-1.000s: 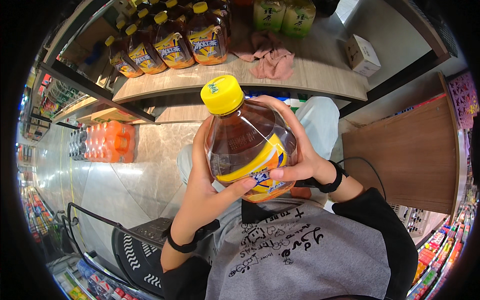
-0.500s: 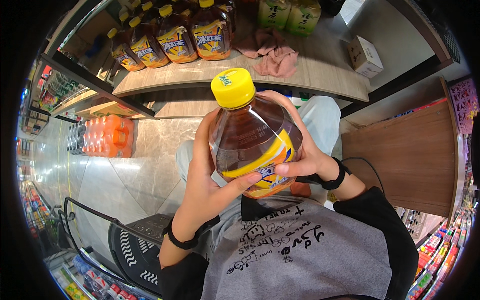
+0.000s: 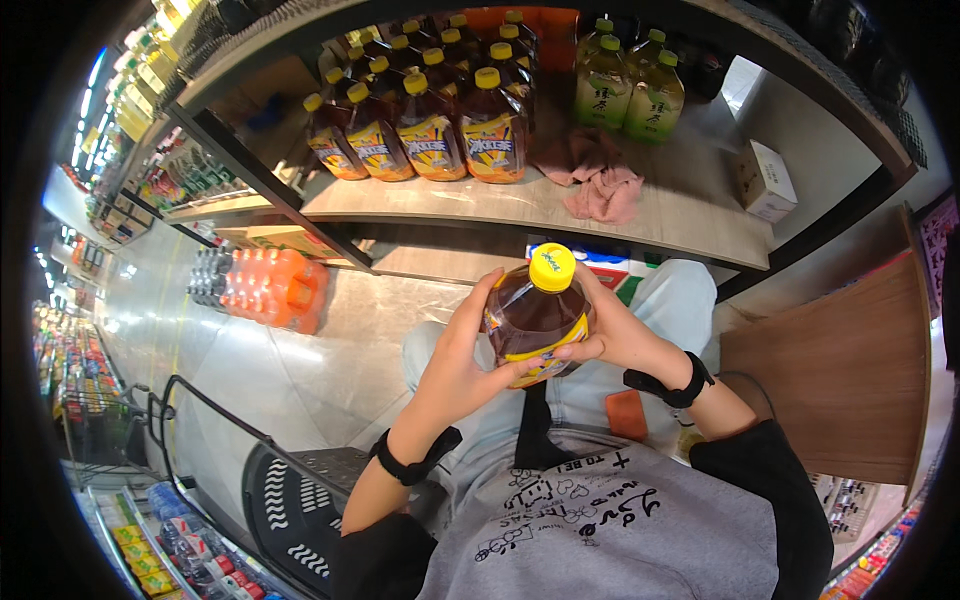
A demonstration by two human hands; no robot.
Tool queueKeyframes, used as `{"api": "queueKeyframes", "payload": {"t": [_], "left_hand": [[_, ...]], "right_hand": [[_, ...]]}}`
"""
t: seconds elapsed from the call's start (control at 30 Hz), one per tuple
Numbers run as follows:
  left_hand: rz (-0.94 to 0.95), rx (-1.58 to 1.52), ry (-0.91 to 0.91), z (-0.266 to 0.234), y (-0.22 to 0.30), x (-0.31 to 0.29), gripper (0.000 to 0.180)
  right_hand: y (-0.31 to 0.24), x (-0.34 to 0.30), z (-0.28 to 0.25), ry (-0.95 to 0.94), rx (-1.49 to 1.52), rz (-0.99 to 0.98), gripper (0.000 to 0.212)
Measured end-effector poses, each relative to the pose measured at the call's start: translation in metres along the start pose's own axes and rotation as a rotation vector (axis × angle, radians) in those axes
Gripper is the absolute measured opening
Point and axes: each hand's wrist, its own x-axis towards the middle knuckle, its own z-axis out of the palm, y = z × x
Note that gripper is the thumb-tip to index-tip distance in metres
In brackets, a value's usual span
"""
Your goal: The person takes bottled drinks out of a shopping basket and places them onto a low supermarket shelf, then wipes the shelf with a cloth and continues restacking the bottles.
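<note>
A large plastic bottle of dark brown tea (image 3: 530, 318) with a yellow cap and a yellow-orange label is held upright above my lap. My left hand (image 3: 462, 365) wraps its left side, thumb across the label. On the other side my right hand (image 3: 617, 335) grips it, the thumb also on the front. Similar yellow-capped bottles (image 3: 428, 140) stand in rows on the wooden shelf (image 3: 440, 205) ahead. To the right of those rows lies a crumpled pink cloth (image 3: 598, 185).
Green tea bottles (image 3: 628, 95) stand behind the cloth, and a small white box (image 3: 767, 182) sits at the shelf's right end. Wrapped orange-drink bottles (image 3: 285, 290) are on the floor at left. A black basket (image 3: 290, 510) is by my left arm; a brown wooden panel (image 3: 830, 350) stands at right.
Both hands have lowered the bottle toward my lap, away from my head. The view has tilted up, so more of the shelf and its rows of bottles shows.
</note>
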Motion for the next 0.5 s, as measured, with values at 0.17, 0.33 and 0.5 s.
{"api": "queueKeyframes", "payload": {"t": [0.17,0.33,0.5], "left_hand": [[0.046,0.060,-0.083,0.016,0.019,0.014,0.085],[0.052,-0.061,0.039,0.054,0.031,0.042,0.084],[0.079,-0.200,0.188,0.066,0.012,0.058,0.078]], "right_hand": [[-0.004,-0.018,-0.017,0.090,-0.011,-0.128,0.085],[-0.015,-0.015,-0.062,0.098,0.079,-0.210,0.079],[-0.024,0.008,-0.087,-0.014,-0.139,-0.174,0.067]]}}
